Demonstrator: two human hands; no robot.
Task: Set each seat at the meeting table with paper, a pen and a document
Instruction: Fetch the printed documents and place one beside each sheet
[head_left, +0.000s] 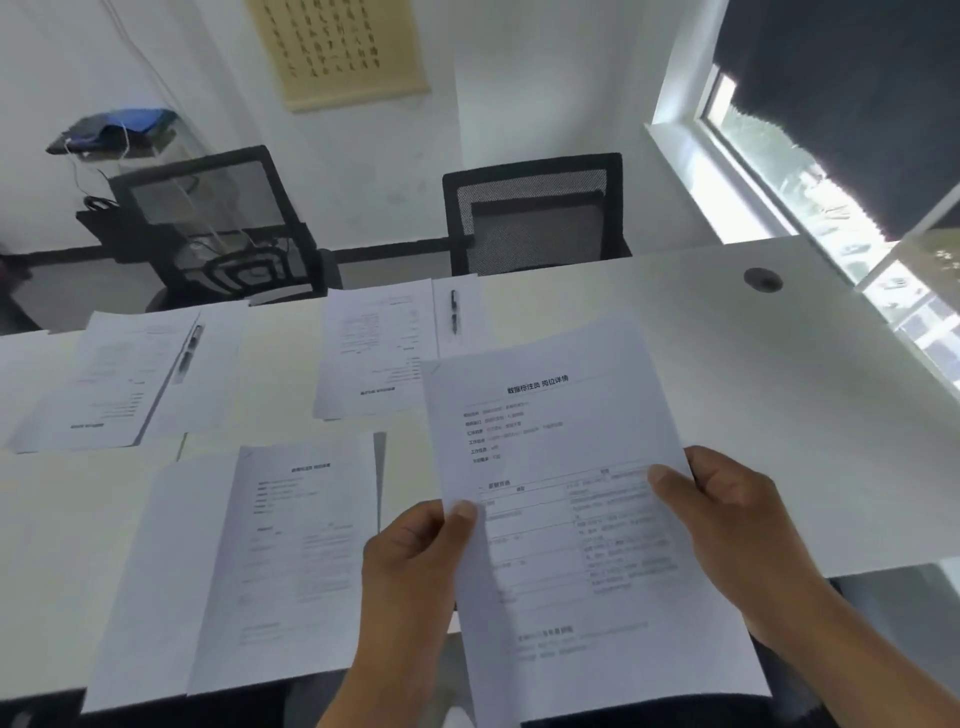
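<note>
Far beyond my left hand (415, 561), two seats each have paper, document and a pen (188, 349). Just left of it, a near set (270, 561) lacks a visible pen. Both it and my right hand (727, 519) pinch the next document (561, 467) above the table (779, 389), not yet placed.

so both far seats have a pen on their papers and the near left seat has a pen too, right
Not quite. The head view shows a pen and a second pen on the far seats' papers, but the near left set has no pen, only a blank sheet and a document.
</note>
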